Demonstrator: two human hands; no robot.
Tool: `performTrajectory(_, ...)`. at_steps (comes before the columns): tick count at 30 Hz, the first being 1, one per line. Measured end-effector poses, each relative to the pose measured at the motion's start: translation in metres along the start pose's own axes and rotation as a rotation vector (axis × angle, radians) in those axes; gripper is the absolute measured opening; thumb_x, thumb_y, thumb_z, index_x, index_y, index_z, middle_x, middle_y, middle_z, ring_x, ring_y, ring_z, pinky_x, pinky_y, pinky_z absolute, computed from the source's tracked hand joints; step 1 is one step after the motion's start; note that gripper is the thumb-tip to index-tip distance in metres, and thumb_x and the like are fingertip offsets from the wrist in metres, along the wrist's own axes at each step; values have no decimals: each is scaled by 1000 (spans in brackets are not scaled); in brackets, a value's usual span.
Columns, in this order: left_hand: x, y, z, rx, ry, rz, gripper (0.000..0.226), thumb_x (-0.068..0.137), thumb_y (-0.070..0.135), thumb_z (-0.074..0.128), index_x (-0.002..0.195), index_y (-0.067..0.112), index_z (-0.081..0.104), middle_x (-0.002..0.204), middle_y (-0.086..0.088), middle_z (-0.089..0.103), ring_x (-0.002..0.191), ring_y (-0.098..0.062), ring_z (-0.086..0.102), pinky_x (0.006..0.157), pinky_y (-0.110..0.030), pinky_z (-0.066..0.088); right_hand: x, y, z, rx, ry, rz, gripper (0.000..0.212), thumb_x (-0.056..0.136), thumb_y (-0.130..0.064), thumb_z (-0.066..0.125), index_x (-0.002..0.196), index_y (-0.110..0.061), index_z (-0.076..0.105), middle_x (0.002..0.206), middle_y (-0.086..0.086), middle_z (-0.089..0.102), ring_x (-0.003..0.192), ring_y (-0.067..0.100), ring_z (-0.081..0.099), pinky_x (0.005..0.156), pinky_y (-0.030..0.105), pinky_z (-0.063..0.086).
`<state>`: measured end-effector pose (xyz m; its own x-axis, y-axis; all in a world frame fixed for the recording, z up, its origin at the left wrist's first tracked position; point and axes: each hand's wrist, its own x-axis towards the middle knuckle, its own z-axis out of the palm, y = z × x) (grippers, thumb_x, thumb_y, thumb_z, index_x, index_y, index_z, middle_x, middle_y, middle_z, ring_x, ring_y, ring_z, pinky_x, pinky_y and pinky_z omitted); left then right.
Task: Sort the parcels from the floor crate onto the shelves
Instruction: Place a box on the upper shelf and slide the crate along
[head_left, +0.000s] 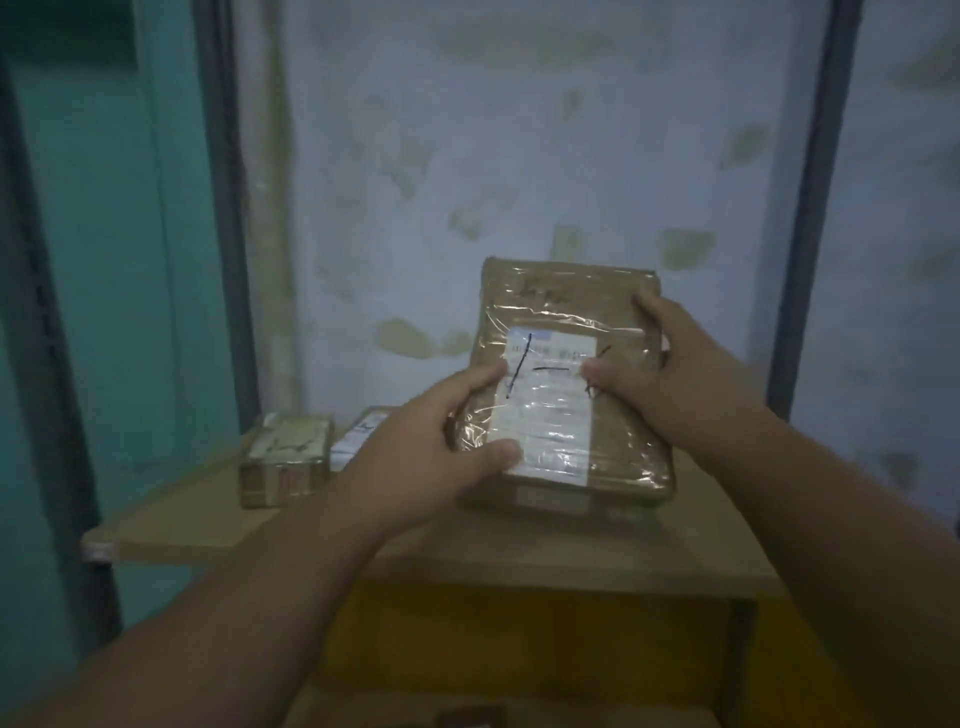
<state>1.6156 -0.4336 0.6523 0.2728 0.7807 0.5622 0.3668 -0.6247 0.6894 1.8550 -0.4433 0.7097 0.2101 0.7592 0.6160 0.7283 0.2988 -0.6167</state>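
I grip a taped parcel (566, 384) with both hands, my left hand (431, 447) curled round its left edge, my right hand (670, 364) clasping the right edge. It stands tilted, its bottom edge at the shelf (218, 514), near the front lip. Two small parcels (285, 457) sit just left; bare board lies beyond them.

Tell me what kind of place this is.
Probably a parcel storeroom or small sorting room. Both hands hold a taped brown parcel with a label over a wooden shelf on metal uprights, and two smaller parcels sit there against a stained wall.
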Motion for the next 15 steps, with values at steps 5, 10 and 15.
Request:
performTrajectory(5,27,-6,-2,255,-143,-98,78,81,50,75,147,48,35,144,21,47,111,3,51,77,-9,39,26,11,24,-70,-156,70,80,81,-48,77,149,-26,41,149,-2,48,133,22,47,96,30,37)
performTrajectory(10,50,-7,8,447,-124,-178,56,91,54,60,142,33,50,145,6,52,125,-15,51,92,-25,38,44,30,41,-20,-263,177,75,81,-34,80,147,-24,44,144,3,49,113,19,53,75,22,43)
performTrajectory(15,54,-7,16,556,0,-230,50,89,59,60,131,33,57,132,6,60,114,-16,56,83,-30,41,54,39,46,-100,-312,134,66,84,-35,73,143,-24,45,132,4,57,104,18,54,80,29,43)
